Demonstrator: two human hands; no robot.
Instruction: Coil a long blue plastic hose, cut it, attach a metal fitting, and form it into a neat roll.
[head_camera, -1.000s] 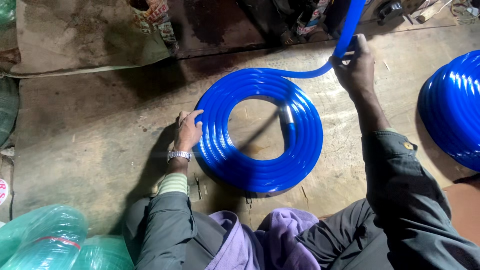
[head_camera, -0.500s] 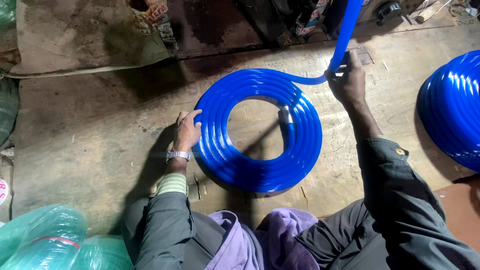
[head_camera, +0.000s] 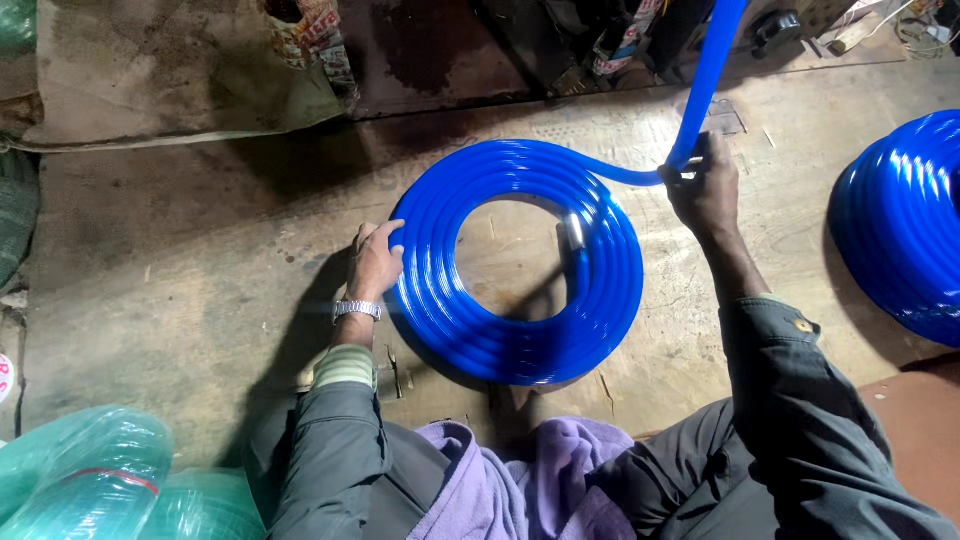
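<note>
The blue hose coil (head_camera: 515, 265) lies flat in the floor's (head_camera: 180, 300) middle; the left hand (head_camera: 375, 262) presses its rim, fingers spread, the right hand (head_camera: 705, 190) grips the loose strand; it looks flexible, smooth, probably slippery

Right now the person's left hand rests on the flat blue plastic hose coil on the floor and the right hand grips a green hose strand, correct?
Not quite: the strand in the right hand is blue, not green, as the head view shows. The left hand does rest on the flat blue plastic hose coil.

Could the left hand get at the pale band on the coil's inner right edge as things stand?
Probably yes: the left hand rests on the blue hose coil, and only open floor inside the ring lies before the pale band.
</note>
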